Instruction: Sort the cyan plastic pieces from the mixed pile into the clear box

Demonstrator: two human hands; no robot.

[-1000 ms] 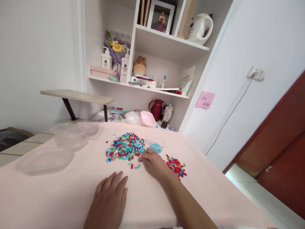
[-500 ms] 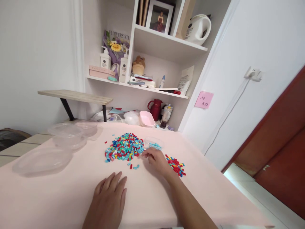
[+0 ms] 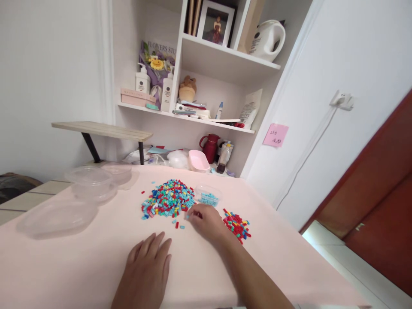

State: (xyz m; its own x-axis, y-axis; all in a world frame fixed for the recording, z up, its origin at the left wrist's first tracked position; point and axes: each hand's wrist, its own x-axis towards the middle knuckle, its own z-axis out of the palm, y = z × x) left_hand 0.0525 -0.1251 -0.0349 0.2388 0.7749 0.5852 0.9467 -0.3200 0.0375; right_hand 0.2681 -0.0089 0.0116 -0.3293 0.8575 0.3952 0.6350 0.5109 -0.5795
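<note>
The mixed pile of small plastic building bricks (image 3: 169,197) lies ahead of both hands on the pale pink tabletop (image 3: 277,266). A light-blue brick (image 3: 187,217) sits at the fingertips of the right hand (image 3: 206,221), just off the pile's near right edge. The left hand (image 3: 143,270) is well apart from the pile, on its near side.

The right forearm slants in from the near right of the pile, its wrist low over the tabletop. The fingers are curled, with thumb and forefinger drawn together, pinching the light-blue brick, which is partly hidden by them. The left hand lies palm down with its fingers extended and slightly spread, and nothing shows in its grasp.

The light-blue brick looks small and pale. The pile itself is a loose mound of light blue, red, dark blue, green and yellow bricks. A loose red brick (image 3: 177,225) and a pale blue brick (image 3: 182,227) lie just in front of it. Immediately right of the pile, a clear plastic tub (image 3: 206,189) holds light-blue bricks. Farther right, past the right hand, is a smaller heap of bricks (image 3: 236,225), mostly red with some yellow and blue.
</note>
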